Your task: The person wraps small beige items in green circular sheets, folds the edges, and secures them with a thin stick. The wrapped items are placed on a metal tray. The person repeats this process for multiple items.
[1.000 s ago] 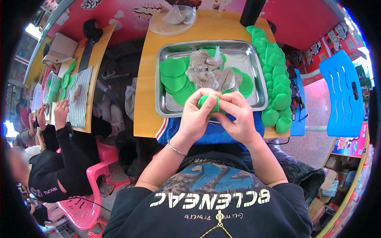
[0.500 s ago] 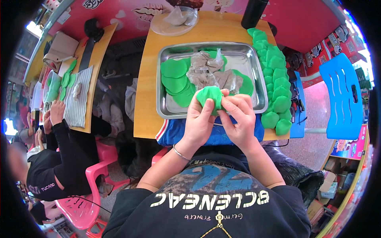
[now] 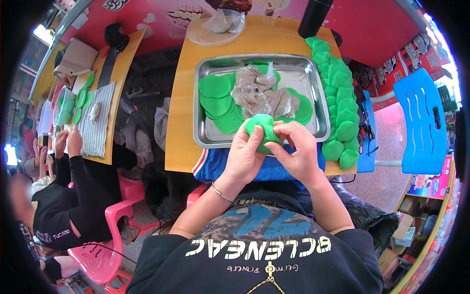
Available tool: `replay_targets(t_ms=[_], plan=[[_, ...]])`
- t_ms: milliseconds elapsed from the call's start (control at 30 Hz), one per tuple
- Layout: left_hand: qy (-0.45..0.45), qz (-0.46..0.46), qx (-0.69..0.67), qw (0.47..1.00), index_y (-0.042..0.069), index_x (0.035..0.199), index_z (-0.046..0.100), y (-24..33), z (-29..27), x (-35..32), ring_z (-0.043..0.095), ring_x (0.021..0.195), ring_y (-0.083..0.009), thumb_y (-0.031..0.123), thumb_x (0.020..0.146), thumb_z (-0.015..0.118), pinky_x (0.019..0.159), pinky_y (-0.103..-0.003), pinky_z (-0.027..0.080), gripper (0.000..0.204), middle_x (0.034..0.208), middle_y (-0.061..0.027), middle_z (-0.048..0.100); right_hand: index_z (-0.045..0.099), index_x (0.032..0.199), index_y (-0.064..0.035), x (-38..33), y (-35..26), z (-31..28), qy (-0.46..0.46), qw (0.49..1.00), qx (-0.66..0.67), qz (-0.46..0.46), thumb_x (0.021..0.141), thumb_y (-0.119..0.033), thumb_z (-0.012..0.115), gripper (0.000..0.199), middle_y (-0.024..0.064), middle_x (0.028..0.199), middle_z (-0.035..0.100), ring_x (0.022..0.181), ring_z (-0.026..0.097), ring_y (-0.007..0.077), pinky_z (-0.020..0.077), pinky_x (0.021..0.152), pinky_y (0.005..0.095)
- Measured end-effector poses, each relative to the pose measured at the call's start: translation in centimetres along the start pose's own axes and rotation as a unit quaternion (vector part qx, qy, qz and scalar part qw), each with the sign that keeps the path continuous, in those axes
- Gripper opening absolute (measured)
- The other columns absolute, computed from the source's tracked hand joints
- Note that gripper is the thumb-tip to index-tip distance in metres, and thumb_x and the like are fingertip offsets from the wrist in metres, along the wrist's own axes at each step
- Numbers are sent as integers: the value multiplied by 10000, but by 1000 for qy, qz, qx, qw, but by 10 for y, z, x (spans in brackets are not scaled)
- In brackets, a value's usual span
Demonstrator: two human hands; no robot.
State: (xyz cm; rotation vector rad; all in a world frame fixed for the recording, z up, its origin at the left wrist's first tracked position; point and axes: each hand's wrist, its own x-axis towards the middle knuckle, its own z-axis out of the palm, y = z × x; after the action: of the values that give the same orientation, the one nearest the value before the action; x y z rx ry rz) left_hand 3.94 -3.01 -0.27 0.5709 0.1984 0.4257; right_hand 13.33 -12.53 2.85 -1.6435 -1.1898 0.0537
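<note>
A soft, thin green piece (image 3: pixel 264 130) is bent between my two hands, just over the near edge of a metal tray (image 3: pixel 299 74). My left hand (image 3: pixel 245 156) has it pinched between thumb and fingers. On its right side, my right hand (image 3: pixel 297 149) grips the edge with thumb and fingertips; part of the piece hides behind the fingers. Flat round green pieces (image 3: pixel 216 100) overlap in the tray's left side, with more at its right. Clear plastic bags (image 3: pixel 253 88) holding something greyish brown lie across the middle of the tray.
Overlapping green rounds (image 3: pixel 342 100) line the table's right side. A clear container (image 3: pixel 215 32) and a black cylinder (image 3: pixel 315 17) stand at the back. A blue chair (image 3: pixel 418 120) is at right. To the left, another person (image 3: pixel 63 206) sits at a second table.
The green piece sits slightly lower and is turned in my hands, with more of its folded underside showing. My right fingers have shifted along its edge.
</note>
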Motion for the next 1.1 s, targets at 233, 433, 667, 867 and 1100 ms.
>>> replay_targets(t_ms=[233,433,667,867,1100], plan=[[23,9,27,999,63,1143,483,0,0,0,588,986,-230,226,916,511,816,-361,514,281,1144,-158,562,609,852,-47,-7,4,-2,-8,996,21,81,653,-55,748,243,68,803,605,606,516,139,406,506,250],[47,-5,27,999,56,1053,488,8,3,-1,597,950,-183,107,876,580,798,-310,510,206,1078,-141,598,633,885,-35,-5,12,-2,-25,999,-15,-37,674,6,715,230,62,800,595,656,547,140,420,540,246],[23,6,76,997,55,1023,489,14,12,-1,586,966,-164,99,872,584,821,-300,494,185,1069,-139,603,636,927,-46,-7,9,-5,-40,989,92,106,677,-24,707,260,70,787,578,717,553,223,449,642,318],[1,43,76,996,38,1149,481,7,5,1,558,1043,-226,150,882,573,897,-363,462,303,1150,-163,561,626,966,-30,-4,7,1,-84,994,62,17,685,-41,712,294,55,818,565,775,546,187,445,664,287],[-32,-8,74,997,22,1259,436,10,4,-1,521,1108,-226,177,886,569,948,-372,423,425,1230,-158,517,619,952,-20,-5,12,-6,-169,973,87,132,708,-20,692,255,69,839,540,757,539,192,447,684,289]])
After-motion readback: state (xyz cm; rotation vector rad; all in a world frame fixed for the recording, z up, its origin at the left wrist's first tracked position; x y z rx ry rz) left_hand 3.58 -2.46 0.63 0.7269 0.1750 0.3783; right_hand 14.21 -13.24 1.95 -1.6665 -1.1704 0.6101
